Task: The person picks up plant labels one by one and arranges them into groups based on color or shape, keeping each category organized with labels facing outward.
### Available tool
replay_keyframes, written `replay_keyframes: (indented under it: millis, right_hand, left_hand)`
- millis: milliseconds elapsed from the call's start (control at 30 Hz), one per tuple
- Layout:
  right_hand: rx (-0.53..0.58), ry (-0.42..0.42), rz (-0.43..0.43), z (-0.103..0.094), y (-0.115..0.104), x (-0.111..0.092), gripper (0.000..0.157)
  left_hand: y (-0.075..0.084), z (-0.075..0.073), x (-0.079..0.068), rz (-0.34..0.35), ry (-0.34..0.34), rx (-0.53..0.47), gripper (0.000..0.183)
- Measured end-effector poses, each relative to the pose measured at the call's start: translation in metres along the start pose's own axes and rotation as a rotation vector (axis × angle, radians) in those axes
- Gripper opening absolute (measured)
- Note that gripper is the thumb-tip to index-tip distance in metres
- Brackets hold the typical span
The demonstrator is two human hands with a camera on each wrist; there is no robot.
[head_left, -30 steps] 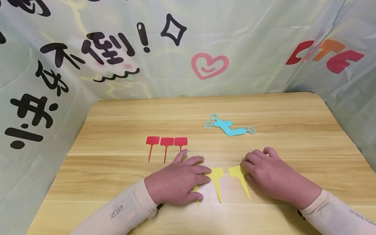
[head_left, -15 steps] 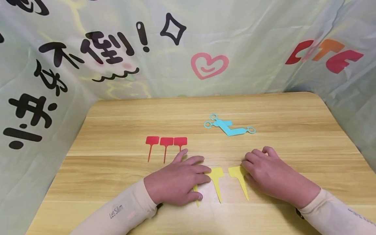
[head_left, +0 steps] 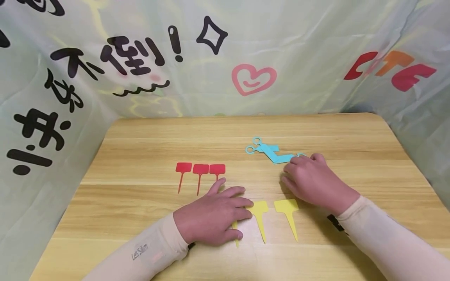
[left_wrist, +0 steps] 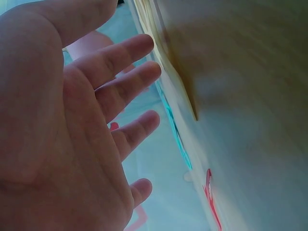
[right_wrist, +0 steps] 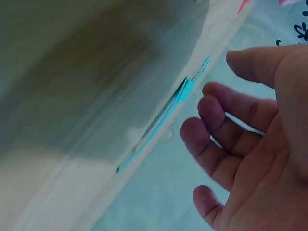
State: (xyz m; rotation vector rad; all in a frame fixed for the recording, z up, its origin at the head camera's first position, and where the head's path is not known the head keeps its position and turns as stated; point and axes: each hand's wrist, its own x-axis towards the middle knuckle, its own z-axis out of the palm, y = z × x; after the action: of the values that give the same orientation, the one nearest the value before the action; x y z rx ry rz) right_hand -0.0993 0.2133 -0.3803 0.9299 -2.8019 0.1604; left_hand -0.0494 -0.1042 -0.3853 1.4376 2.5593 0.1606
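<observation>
My left hand (head_left: pixel 214 214) rests with spread fingers over the leftmost yellow T-shaped plant label (head_left: pixel 235 226), hiding most of it. Its fingertips reach the edge of the middle yellow label (head_left: pixel 260 218). To the right lies a third yellow label (head_left: pixel 288 212), fully uncovered. Above that one is my right hand (head_left: pixel 313 181), its fingers loosely bent and nothing held, as the right wrist view also shows. Its knuckles overlap the right ring end of the blue ring-ended tags (head_left: pixel 272 154), which lie crossed over one another.
Three red plant labels (head_left: pixel 200 169) lie in a row left of centre, the right one's stem partly behind my left fingers. The wooden table (head_left: pixel 147 144) ends at a printed cloth backdrop (head_left: pixel 197 89), with more cloth along both sides.
My right hand has left the right yellow label and moved up and slightly left toward the blue tags. My left hand stays where it was.
</observation>
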Motion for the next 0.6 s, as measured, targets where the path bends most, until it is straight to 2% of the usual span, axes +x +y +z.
replay_keyframes:
  millis: [200,433,600]
  right_hand:
    - [0.022,-0.002,0.111,0.01,-0.001,0.031,0.036]
    - [0.038,-0.087,0.248,0.015,0.001,0.061,0.039]
    - [0.047,-0.138,0.292,0.017,0.001,0.076,0.038]
  left_hand:
    - [-0.001,0.0,-0.001,-0.002,0.0,-0.005,0.043]
    - [-0.004,-0.001,-0.002,0.0,0.01,0.006,0.042]
    - [-0.005,-0.001,-0.002,0.008,0.025,0.019,0.041]
